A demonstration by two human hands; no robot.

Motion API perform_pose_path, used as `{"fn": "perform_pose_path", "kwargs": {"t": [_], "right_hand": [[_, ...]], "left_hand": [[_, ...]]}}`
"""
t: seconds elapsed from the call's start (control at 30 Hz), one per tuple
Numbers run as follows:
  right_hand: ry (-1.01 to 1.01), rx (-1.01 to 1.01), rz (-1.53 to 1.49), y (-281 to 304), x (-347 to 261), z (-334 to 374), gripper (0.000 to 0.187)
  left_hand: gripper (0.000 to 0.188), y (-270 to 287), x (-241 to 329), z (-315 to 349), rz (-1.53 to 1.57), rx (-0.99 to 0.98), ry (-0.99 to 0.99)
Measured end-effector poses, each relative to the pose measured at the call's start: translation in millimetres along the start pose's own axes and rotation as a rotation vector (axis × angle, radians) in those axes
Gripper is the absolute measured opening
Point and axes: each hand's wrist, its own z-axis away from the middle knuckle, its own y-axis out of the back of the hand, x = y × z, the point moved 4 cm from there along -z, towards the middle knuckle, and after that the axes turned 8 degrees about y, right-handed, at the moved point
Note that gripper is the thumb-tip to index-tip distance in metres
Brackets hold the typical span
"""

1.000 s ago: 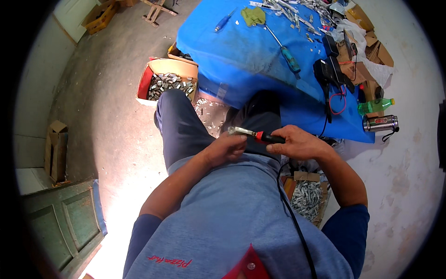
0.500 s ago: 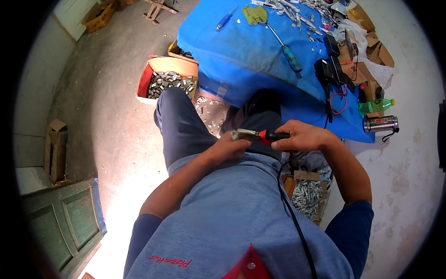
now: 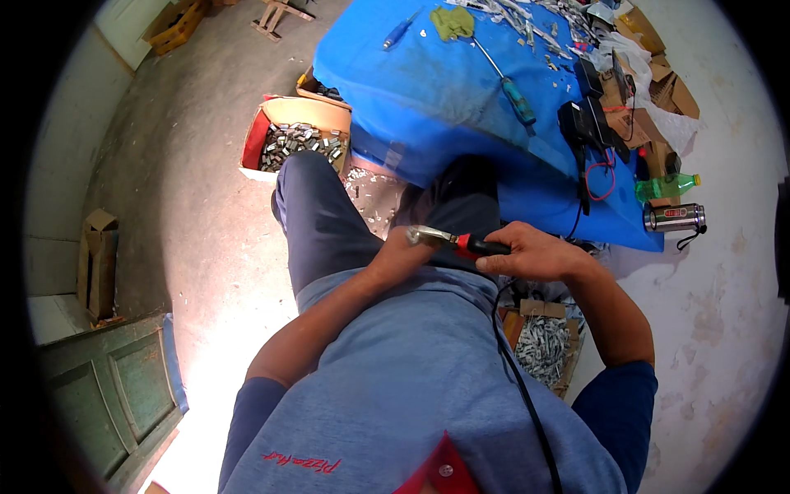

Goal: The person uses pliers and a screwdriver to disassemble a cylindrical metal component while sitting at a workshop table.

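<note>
Over my lap, my right hand (image 3: pixel 531 251) is wrapped round the handles of a pair of pliers (image 3: pixel 471 244) with red and black grips. The metal jaws point left and meet a small shiny metal piece (image 3: pixel 416 236) at the fingers of my left hand (image 3: pixel 399 258). That hand is closed on the piece; its exact kind is too small to make out, and most of its fingers are turned out of sight. Left of my knee stands an open carton (image 3: pixel 257 174) holding many small metal parts (image 3: pixel 300 142).
A blue-covered table (image 3: pixel 395 90) ahead bears a screwdriver (image 3: pixel 401 30), a green cloth (image 3: pixel 452 24), a long teal-handled screwdriver (image 3: pixel 517 100) and metal scraps (image 3: pixel 527 25). Black adapters (image 3: pixel 583 123), a green bottle (image 3: pixel 665 188) and a steel flask (image 3: pixel 676 218) lie at right. A box of metal strips (image 3: pixel 543 350) sits beside my right hip.
The pliers have turned in my right hand, so their jaws now show narrower and more edge-on. My left hand has shifted slightly left, still at the jaws.
</note>
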Motion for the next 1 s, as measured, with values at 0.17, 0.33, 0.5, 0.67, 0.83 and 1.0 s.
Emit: {"fn": "perform_pose_path", "kwargs": {"t": [0.17,0.33,0.5,0.67,0.83,1.0], "right_hand": [[0.003,0.034,0.031,-2,-2,2,0.041],[-0.066,0.052,0.07,-5,-4,5,0.04],[-0.046,0.036,0.108,-8,-16,5,0.038],[-0.086,0.105,0.087,-5,-18,5,0.038],[-0.111,0.073,0.129,-5,-17,1,0.038],[-0.086,0.075,0.196,-5,-21,0,0.037]], "left_hand": [[0.015,1,-6,-4,-0.06,0.052,-0.133],[0.019,4,-11,-7,-0.058,0.128,-0.152],[0.025,10,-11,-8,-0.134,0.202,-0.098],[0.022,7,-6,-5,-0.073,0.195,-0.152],[0.02,6,-10,-6,-0.064,0.188,-0.195],[0.025,8,-11,-7,-0.071,0.186,-0.189]]}}
